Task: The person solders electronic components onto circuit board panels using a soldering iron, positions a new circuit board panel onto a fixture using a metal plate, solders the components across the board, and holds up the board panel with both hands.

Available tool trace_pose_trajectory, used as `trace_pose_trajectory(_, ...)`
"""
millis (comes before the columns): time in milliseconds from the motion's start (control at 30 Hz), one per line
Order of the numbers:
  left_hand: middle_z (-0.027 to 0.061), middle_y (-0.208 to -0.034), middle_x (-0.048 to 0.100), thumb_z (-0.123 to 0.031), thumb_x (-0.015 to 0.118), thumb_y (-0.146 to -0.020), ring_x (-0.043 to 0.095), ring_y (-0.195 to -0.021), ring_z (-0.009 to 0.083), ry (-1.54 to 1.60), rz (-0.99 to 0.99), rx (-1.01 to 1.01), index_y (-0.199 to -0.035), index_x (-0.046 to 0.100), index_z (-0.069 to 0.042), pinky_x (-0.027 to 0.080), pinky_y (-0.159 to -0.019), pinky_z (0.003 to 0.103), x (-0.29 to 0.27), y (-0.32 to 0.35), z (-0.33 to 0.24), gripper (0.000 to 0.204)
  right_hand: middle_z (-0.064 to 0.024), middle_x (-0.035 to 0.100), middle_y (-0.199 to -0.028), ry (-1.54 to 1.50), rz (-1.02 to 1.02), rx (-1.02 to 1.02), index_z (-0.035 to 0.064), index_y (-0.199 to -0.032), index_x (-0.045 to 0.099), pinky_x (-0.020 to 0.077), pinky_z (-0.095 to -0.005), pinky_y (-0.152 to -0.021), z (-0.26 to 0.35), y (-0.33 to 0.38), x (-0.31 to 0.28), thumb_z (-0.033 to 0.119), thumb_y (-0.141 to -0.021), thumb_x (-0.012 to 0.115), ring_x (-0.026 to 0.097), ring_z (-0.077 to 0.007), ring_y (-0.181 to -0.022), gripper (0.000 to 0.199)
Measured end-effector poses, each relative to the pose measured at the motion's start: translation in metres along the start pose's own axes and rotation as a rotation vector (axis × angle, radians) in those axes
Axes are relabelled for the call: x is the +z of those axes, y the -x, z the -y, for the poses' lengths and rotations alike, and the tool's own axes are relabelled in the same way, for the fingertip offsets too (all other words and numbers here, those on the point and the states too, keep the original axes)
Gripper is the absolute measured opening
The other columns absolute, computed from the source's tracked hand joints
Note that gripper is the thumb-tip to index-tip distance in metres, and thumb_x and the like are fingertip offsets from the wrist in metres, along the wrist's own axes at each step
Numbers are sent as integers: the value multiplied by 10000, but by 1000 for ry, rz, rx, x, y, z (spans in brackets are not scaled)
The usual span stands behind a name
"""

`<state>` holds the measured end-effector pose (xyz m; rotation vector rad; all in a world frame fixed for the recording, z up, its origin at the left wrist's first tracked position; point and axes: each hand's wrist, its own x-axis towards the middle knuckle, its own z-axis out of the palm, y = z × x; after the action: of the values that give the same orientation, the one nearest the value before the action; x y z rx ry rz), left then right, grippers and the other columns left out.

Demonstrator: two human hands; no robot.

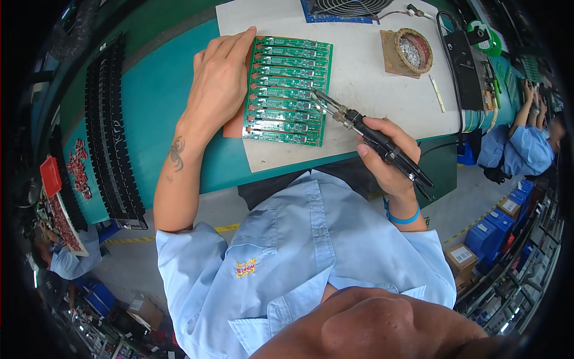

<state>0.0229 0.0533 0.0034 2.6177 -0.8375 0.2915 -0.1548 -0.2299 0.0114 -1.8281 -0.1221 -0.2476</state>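
Note:
A green circuit board panel [286, 113], made of several narrow strips side by side, lies on a white sheet over the teal bench. My left hand [221, 81] rests along the panel's left edge, fingers stretched out and pointing away from me; its thumb is hidden. Under that edge an orange-brown sheet [234, 127] shows. In my right hand [391, 152] is a black soldering iron [379, 142] with a thin metal guide beside its tip. The tip points left at the right part of the panel, at a middle strip; whether it touches cannot be made out.
A round pot with silvery bits [426, 54] stands on a brown square at the right, near a thin white stick [437, 94]. Behind are a fan [350, 7] and, farther right, a black box [461, 57] with cables. Black slotted racks [110, 137] stand left. Other people work at both sides.

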Motion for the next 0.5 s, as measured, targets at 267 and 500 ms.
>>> trace_pose_trajectory(267, 124, -1347, 715, -27, 599, -974, 635, -1230, 277, -9, 7, -9, -1433, 645, -38, 455, -1027, 406, -1, 0, -1, 461, -128, 754, -963, -6, 0, 31, -40, -1235, 722, 491, -262, -688, 4, 1, 1, -48, -768, 798, 617, -180, -742, 473)
trace_pose_trajectory(500, 126, -1347, 715, -19, 597, -967, 634, -1231, 277, -3, 5, -4, -1433, 645, -36, 455, -1029, 408, -1, 0, -1, 469, -130, 754, -967, 10, 2, 6, -44, -1240, 718, 495, -263, -690, 4, 0, 2, -43, -772, 799, 622, -183, -745, 475)
